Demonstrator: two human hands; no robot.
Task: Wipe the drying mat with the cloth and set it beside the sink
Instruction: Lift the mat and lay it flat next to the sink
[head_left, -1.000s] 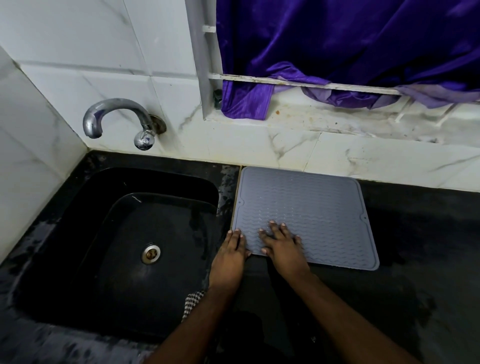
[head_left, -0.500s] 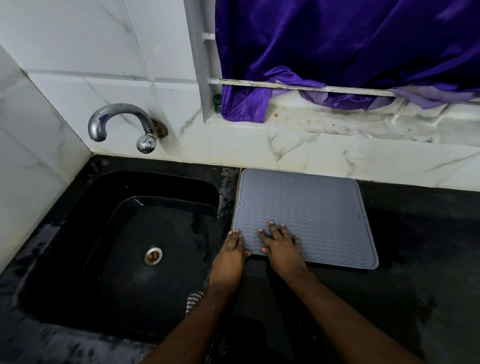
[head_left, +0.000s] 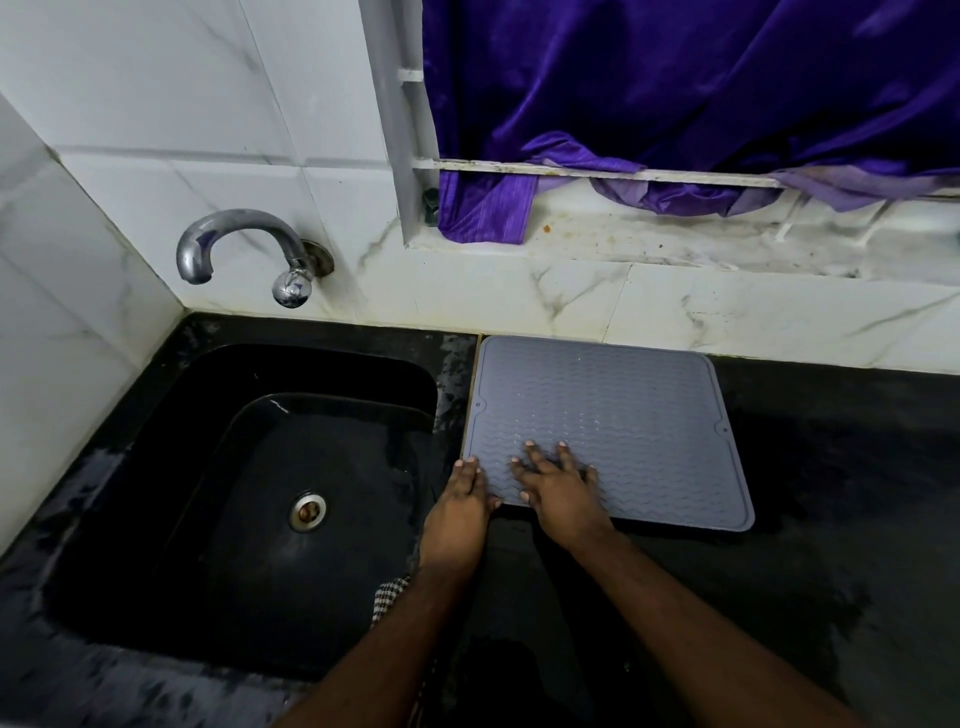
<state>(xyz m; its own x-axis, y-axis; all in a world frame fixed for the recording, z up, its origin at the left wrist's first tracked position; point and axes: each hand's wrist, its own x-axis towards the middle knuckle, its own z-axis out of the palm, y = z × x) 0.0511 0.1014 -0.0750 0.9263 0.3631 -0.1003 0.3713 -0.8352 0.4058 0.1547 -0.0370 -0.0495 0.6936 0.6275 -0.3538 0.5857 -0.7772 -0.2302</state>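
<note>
A grey ridged drying mat (head_left: 613, 415) lies flat on the black counter just right of the black sink (head_left: 171, 467). My left hand (head_left: 460, 512) rests at the mat's near left corner, fingers together on its edge. My right hand (head_left: 558, 486) lies flat on the mat's near left part, fingers spread, holding nothing. A checked cloth (head_left: 387, 597) peeks out under my left forearm at the sink's near right rim, mostly hidden.
A chrome tap (head_left: 244, 249) juts from the white tiled wall above the sink. A purple curtain (head_left: 675, 93) hangs over the window ledge behind the mat. Wet black counter (head_left: 831, 493) stretches right of the mat.
Both hands stay where they were on the mat's near left corner. The view has shifted slightly downward; the mat has not moved.
</note>
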